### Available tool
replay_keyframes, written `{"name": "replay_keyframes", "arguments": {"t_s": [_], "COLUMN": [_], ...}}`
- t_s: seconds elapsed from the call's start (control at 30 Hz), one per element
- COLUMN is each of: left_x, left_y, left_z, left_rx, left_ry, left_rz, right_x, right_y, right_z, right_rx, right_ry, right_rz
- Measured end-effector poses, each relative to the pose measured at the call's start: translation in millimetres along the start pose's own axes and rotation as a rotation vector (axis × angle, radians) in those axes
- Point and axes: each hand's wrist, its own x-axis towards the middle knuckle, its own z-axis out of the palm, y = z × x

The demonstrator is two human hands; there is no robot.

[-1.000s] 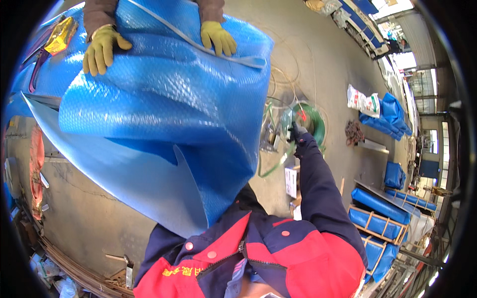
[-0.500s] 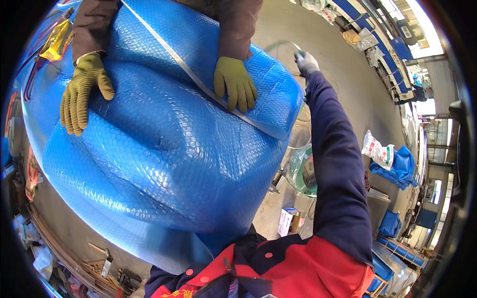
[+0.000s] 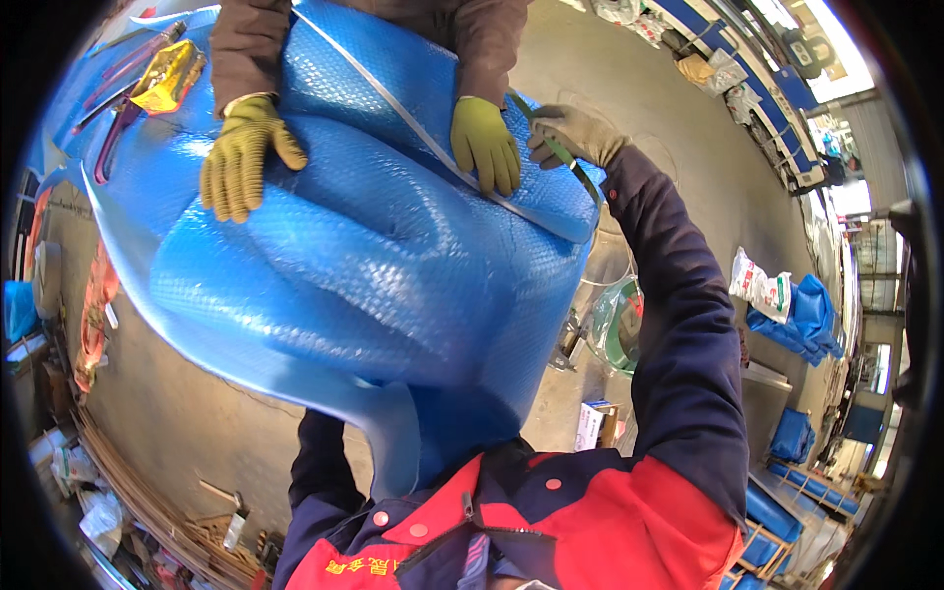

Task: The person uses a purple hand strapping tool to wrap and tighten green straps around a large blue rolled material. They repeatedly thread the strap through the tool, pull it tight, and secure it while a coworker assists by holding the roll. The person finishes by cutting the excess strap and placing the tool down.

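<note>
A large bundle in blue bubble wrap [image 3: 393,265] fills the middle, its near edge hanging down by my body. At its far right corner, my right hand [image 3: 578,135], in a grey glove, is closed round a green packing strap [image 3: 562,152]. The strap runs past the bundle's right edge. My left sleeve [image 3: 323,457] goes under the hanging wrap, which hides my left hand. Across from me, a co-worker's gloved left-side hand [image 3: 241,162] and right-side hand [image 3: 485,147] lie flat on the wrap. A pale strip [image 3: 393,103] crosses the bundle by the second hand.
A yellow container [image 3: 169,77] and long-handled tools [image 3: 120,128] lie on the wrap at the far left. Green strapping coil [image 3: 619,324] and a small box [image 3: 590,425] are on the floor at right. A hammer [image 3: 236,521] and long strips [image 3: 147,492] lie at lower left.
My right hand has come back toward the bundle's corner, with the strap now plain in it. My left sleeve has come into view at lower left. The co-worker's hands remain on the wrap.
</note>
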Motion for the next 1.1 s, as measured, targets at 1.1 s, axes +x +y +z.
{"name": "replay_keyframes", "arguments": {"t_s": [1.1], "left_x": [-105.3], "left_y": [-43.0], "left_z": [-100.4], "left_rx": [-0.165], "left_ry": [-0.398], "left_rz": [-0.179], "right_x": [-244.4], "right_y": [-44.8], "right_z": [403.7], "right_rx": [-0.047], "right_ry": [0.568], "right_rz": [-0.159]}}
